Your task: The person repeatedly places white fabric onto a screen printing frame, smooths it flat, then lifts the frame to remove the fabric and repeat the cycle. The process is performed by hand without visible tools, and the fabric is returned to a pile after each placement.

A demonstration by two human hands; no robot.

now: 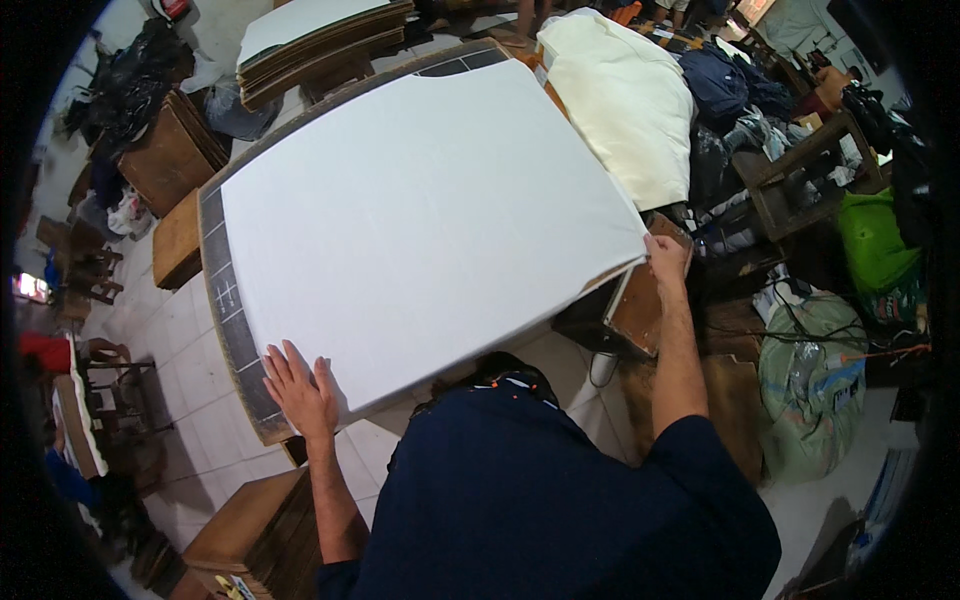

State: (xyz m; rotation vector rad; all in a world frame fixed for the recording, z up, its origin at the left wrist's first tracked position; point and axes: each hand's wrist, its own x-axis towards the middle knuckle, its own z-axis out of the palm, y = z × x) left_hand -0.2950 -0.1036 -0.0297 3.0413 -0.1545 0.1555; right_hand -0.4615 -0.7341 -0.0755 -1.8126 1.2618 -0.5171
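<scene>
With clock places read from the middle of the white sheet [425, 225], the left hand [302, 392] lies at 7 o'clock, palm down near the sheet's corner, its fingers spread apart and pointing toward 11 (the thumb stands off on the inner side). The left forearm [335, 490] rises almost straight from below. The right hand [667, 260], just past 3 o'clock, has thumb and fingers together, clamped on the sheet's far-right corner; the right forearm [680, 360] comes up from 5, the elbow bent. Between the hands stretches the sheet, spread nearly flat over the counter [212, 252], with a thin brown edge showing beneath it near the right hand. Pale strokes and lines mark the counter's dark border between 8 and 9. Touching the sheet's side at 2 is a cream cloth [625, 105]. Farther out at 3, a bright green bag [875, 240] carries dark printing too small to read; at 4, a pale green sack [812, 390] bulges, its contents blurred by the plastic. A black bag [135, 75] slumps at 10, what it holds hidden, while stacked boards [325, 45] lie at 11 and a brown stack [250, 525] stands at 7.
</scene>
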